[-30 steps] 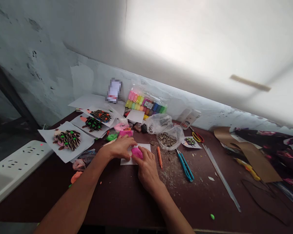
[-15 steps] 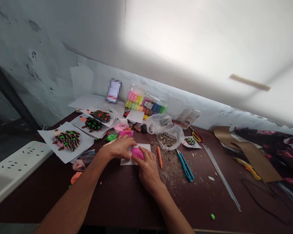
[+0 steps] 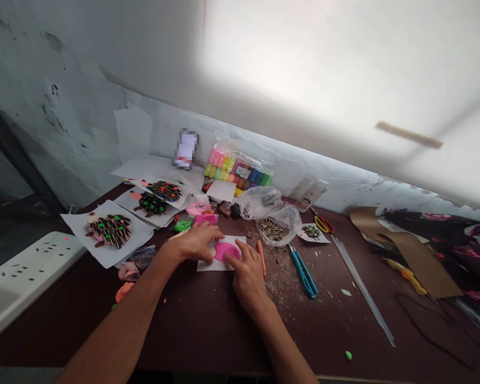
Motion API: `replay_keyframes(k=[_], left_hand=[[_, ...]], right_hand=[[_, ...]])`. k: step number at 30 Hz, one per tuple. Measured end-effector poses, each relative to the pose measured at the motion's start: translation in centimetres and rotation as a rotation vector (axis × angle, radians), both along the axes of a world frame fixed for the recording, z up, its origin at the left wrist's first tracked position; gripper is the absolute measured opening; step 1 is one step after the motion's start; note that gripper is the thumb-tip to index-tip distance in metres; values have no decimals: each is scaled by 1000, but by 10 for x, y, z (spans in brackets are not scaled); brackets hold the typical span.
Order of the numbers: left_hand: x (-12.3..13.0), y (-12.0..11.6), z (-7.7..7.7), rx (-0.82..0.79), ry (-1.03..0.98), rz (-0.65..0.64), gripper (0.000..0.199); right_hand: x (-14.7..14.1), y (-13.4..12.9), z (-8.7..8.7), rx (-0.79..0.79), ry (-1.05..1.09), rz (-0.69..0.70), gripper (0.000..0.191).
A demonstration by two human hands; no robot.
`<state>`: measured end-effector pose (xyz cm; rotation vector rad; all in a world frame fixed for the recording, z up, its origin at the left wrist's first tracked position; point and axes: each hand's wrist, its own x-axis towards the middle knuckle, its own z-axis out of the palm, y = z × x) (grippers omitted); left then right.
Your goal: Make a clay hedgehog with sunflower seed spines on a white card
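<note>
A flat patch of bright pink clay (image 3: 226, 250) lies on a small white paper (image 3: 208, 266) on the dark table. My left hand (image 3: 196, 242) rests at the paper's left side with thumb and fingers apart, holding nothing. At the clay's right edge is my right hand (image 3: 248, 274), its fingers spread and a fingertip touching the pink. An orange marker (image 3: 261, 257) lies just right of that hand. Behind my left hand sit a pink packet (image 3: 206, 219) and green clay (image 3: 183, 223).
Seed-covered hedgehog figures on paper (image 3: 110, 230) stand left, near a white power strip (image 3: 28, 266). Beyond my right hand are a bag of seeds (image 3: 274, 229), a teal cutter (image 3: 304, 274), scissors (image 3: 324, 224) and clear sticks (image 3: 364, 290). A clay pack (image 3: 240, 170) leans against the wall.
My right hand has shifted slightly right, and its fingers cover less of the clay. More of the pink patch shows, and it looks wider. My left hand has barely moved.
</note>
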<state>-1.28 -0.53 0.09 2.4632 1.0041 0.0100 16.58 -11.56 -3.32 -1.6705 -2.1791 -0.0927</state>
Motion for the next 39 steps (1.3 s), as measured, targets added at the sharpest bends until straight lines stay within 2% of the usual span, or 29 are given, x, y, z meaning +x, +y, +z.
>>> replay_keyframes(k=[8,22,28,36,39], left_hand=[[0,1,-2,-15,0,10,63],[0,0,-1,-9,12,13,64],[0,0,-1,-1,8,6,62],[-1,1,-1,-7,-2,-4,62],[-1,1,-1,-10,7,-3,61]], right_hand=[[12,1,-5,91,50,-19,43],[13,-3,-1,107,-5,56,37],[14,-5,-4,117,-77,95,28],[17,-5,-6,126,-12,61,43],[17,-4,-5,101,-28,60,41]])
